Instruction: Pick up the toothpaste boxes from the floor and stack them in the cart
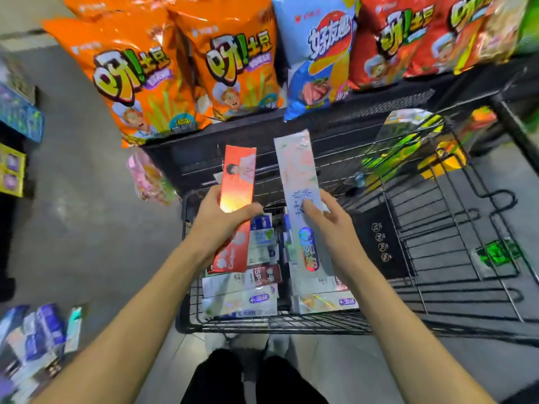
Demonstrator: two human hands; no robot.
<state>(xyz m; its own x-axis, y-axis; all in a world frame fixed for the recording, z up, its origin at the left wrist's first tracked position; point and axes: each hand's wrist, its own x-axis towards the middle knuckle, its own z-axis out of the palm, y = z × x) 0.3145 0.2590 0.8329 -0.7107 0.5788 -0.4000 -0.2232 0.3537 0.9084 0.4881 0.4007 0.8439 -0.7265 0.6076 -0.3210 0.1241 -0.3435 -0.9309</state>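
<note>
A grey shop floor (81, 176) runs along a dark shelf (291, 118) packed with orange, blue and red snack bags (163, 77). At the far lower left, a loose heap of blue-and-white toothpaste boxes (38, 336) lies on the floor, blurred. Next comes the left hand (221, 225), thumb curled across a long red cardboard toothpaste box (237, 196) that it grips around the middle, held above the black wire cart (280, 323). Beneath it, inside the cart's left end, flat white, blue and maroon toothpaste boxes (242, 301) lie stacked in rows. Just to the right, the right hand (329, 225) pinches a long white shiny toothpaste box (300, 182) along its right edge, thumb on the face; its lower end reaches down to the stacked boxes. Farther right, green-and-yellow packets (408, 147) sit at the cart's far corner.
</note>
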